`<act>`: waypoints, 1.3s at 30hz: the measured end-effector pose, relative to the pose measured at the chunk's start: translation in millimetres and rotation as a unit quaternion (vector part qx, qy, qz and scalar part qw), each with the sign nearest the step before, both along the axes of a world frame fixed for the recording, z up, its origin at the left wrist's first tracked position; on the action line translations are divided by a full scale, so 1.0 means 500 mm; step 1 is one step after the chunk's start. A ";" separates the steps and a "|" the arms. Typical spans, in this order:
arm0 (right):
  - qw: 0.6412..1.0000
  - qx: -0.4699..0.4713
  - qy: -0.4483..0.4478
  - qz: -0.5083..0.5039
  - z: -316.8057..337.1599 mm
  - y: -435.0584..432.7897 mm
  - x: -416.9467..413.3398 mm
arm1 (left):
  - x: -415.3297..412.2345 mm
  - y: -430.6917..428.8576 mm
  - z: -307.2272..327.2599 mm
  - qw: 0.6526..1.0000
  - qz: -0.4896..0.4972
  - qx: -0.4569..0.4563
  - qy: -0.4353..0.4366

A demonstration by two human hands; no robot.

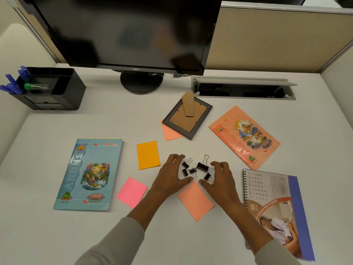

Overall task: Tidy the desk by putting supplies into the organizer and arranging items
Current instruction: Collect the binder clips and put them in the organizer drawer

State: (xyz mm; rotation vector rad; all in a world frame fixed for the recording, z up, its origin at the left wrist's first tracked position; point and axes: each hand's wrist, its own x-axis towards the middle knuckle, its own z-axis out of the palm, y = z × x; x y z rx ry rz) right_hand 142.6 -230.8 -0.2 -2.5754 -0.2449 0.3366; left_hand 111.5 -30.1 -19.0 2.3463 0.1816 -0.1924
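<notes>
Centre frame, I see my left hand [171,175] and right hand [219,178] curve around black binder clips [202,166] (all lying on the desk [114,121]); the organizer [65,94] sits upper left.

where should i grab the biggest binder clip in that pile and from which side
Pinch the large binder clip by its black body, coming from above and from the right, where the right hand sits closest. Its wire loop points away toward the monitor, and the smaller clips crowd its left side.
</notes>
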 end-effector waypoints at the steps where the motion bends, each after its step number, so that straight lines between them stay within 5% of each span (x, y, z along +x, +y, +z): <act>1: 1.000 0.001 0.006 -0.009 -0.004 0.001 -0.005 | 0.004 -0.004 0.001 1.000 0.000 0.006 0.005; 14: 0.998 0.038 -0.007 -0.055 -0.001 0.031 -0.022 | 0.016 -0.009 0.004 0.999 0.010 -0.004 0.038; 23: 0.996 0.071 -0.052 0.025 0.004 0.041 -0.029 | 0.021 0.013 0.002 0.998 -0.044 0.003 0.047; 39: 0.995 -0.027 -0.040 0.083 0.001 0.094 -0.015 | 0.016 0.007 0.018 0.997 -0.042 0.064 0.020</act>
